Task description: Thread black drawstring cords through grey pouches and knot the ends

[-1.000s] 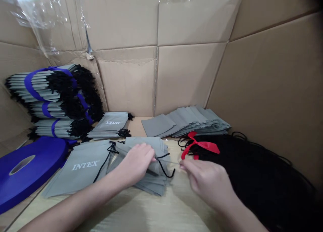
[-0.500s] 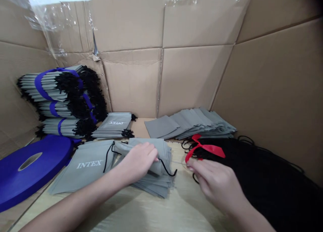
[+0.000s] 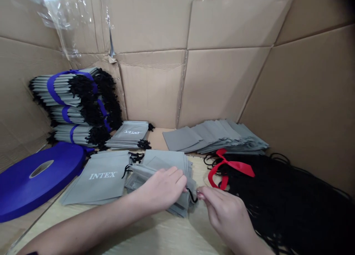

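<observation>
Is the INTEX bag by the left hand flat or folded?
Flat: the grey bag lies spread, its whole logo showing, beside the left hand.

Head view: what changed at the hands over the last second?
The right hand moved left to the black drawstring, its fingertips now at the cord beside the gray drawstring bag under the left hand. The cord's wide loop has drawn in. The red ribbon, blue strap roll and bundled bags stayed put.

bags [image 3: 97, 177]: matt grey non-woven cloth
cords [image 3: 277, 199]: matt black braid
red ribbon [image 3: 231, 167]: glossy satin
carton [image 3: 222, 84]: rough corrugated cardboard
film [image 3: 77, 22]: glossy clear plastic
</observation>
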A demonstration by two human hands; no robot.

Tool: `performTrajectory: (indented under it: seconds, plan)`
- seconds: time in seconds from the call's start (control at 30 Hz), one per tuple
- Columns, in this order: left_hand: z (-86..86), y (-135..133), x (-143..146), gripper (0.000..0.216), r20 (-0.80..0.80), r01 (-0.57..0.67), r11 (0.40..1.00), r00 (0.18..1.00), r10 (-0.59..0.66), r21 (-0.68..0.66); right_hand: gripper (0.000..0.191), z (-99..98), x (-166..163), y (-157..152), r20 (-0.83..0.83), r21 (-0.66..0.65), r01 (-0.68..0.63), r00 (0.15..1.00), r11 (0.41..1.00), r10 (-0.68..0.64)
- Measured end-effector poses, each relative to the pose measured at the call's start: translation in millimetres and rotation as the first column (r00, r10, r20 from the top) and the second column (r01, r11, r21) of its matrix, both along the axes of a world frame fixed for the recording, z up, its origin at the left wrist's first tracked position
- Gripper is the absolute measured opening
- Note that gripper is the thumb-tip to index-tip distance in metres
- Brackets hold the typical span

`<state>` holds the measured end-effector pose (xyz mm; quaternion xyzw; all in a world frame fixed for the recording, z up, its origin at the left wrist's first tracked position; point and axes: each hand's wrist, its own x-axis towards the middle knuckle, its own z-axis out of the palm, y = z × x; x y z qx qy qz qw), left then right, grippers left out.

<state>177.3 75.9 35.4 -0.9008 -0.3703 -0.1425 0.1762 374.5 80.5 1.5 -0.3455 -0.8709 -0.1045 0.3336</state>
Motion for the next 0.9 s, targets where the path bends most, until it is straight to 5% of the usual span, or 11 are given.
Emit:
performTrajectory:
  seconds: [0.27, 0.47, 0.63, 0.8, 0.9]
  plan:
    - [6.9, -1, 1, 0.023, -0.025, 0.028, 1.000, 0.999, -0.028, 0.014, 0.029, -1.0, -1, 2, 0.010, 0.030, 0.053, 0.999, 0.998, -0.054]
    - [30.2, 13, -64, 0.018, 0.260, -0.209, 0.978, 0.943, 0.207, -0.018, 0.027, 5.0, 24, 17, -0.091, -0.172, 0.143, 0.983, 0.975, -0.160]
    - [28.9, 21, -103, 0.010, 0.457, -0.063, 0.997, 0.886, 0.081, -0.055, 0.032, 8.8, 23, 19, -0.129, -0.315, 0.102, 0.980, 0.944, -0.149]
    - [30.4, 18, -93, 0.011, 0.586, -0.005, 0.999, 0.810, -0.014, 0.032, 0.026, 9.9, 13, 17, -0.210, -0.530, 0.057, 0.958, 0.846, -0.196]
    - [34.5, 14, -86, 0.011, 0.661, -0.008, 0.998, 0.750, -0.039, 0.068, 0.026, 9.9, 9, 17, -0.331, -0.650, -0.088, 0.927, 0.755, -0.177]
